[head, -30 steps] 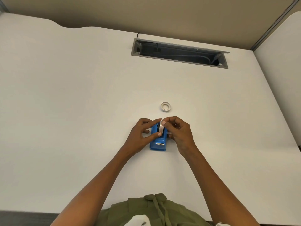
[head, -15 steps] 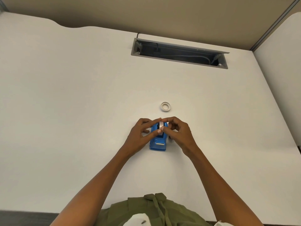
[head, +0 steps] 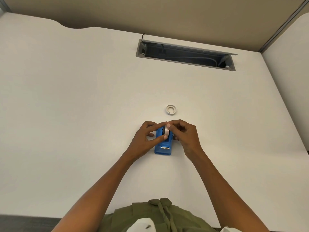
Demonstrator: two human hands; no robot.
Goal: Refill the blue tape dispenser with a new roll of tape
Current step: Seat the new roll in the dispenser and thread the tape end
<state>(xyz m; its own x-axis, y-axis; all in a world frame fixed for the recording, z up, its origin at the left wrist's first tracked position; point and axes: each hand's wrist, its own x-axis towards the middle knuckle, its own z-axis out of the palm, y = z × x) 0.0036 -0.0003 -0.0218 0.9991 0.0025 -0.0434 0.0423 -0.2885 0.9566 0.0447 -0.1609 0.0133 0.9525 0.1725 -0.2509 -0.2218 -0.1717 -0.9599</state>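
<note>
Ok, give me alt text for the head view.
Both hands, left and right, hold a white tape roll in a blue plastic tape dispenser on a white desk. A small white ring lies beyond.

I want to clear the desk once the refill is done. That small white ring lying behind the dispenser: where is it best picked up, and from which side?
The white ring lies flat, hole upward, apart from the blue dispenser and both hands. Probably best to come straight down from above and pinch its wall, one fingertip inside the hole and the thumb outside on the near edge. Nothing crowds it on the desk.
</note>
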